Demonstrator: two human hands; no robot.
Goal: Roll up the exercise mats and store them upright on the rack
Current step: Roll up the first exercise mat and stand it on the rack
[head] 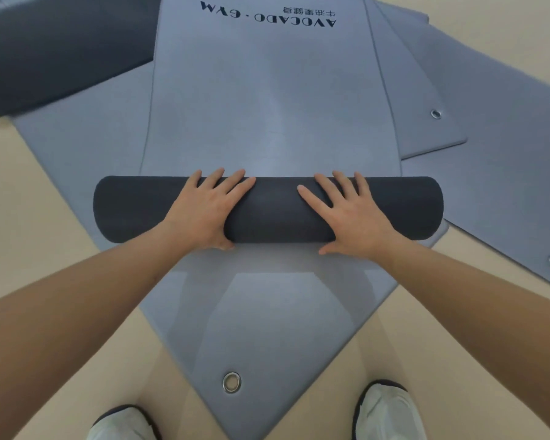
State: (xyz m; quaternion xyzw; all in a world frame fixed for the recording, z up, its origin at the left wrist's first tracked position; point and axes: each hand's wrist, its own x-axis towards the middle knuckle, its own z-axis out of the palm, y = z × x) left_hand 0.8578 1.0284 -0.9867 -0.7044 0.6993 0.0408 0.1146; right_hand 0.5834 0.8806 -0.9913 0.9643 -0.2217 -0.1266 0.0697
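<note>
Two white shoes [391, 411] nearest, behind the wrists. Between them & the hands: corner of a grey mat [267, 328] w/ a metal eyelet [231, 382], lying under the roll. L hand [204, 211] & R hand [353, 214] both flat on top of the dark roll [277, 211], fingers spread & straight, thumbs down its near side, nothing gripped. Roll lies crosswise under both palms, ends sticking out past each hand. Beyond the fingertips the unrolled part [267, 106] runs away flat, "AVOCADO · GYM" print [267, 14] at the far end. More grey mats [505, 154] fan out right of R hand; a dark mat [61, 49] far beyond L hand. All on beige floor [29, 185].
</note>
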